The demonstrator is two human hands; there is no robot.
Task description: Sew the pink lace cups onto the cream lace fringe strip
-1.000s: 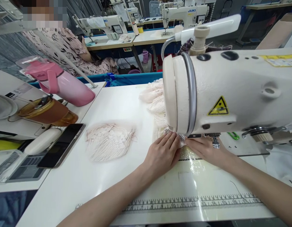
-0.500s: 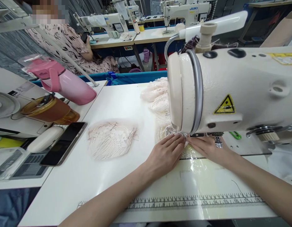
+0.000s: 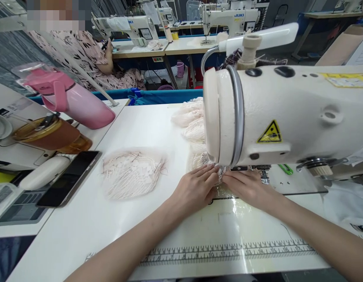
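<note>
Under the head of a white sewing machine (image 3: pixel 302 105), a strip of pale lace fabric (image 3: pixel 220 173) lies between my two hands. My left hand (image 3: pixel 191 190) rests on its left side, fingers close together, thumb mostly hidden. From the right, my right hand (image 3: pixel 247 187) pinches the lace beside the presser area, its fingertips close to those of the left. The needle is hidden behind the machine head. Ruffled pale lace (image 3: pixel 191 123) is bunched on the table behind my left hand. Another lace piece (image 3: pixel 134 174) lies flat to the left.
A phone (image 3: pixel 69 178), an amber cup (image 3: pixel 49 135) and a pink bottle (image 3: pixel 72 100) stand or lie at the left. A printed ruler (image 3: pixel 216 253) runs along the front edge. A green tool (image 3: pixel 285 169) lies right of my hands. Another person (image 3: pixel 90 51) sits beyond the table.
The whole view has shifted slightly, so most things appear further left. Both hands stay at the lace under the machine head, and a little more lace shows between them.
</note>
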